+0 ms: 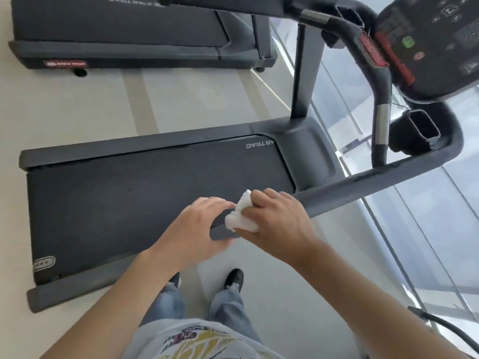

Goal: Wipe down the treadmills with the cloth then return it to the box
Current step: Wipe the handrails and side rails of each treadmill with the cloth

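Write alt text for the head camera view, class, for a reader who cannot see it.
A person's right hand grips a white cloth on a treadmill's grey handrail, with the left hand touching the rail's end beside it. A second treadmill stands beyond.

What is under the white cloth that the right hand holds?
Under the white cloth runs the grey handrail of the nearer treadmill. The cloth and right hand cover that stretch of rail; the left hand covers its end.
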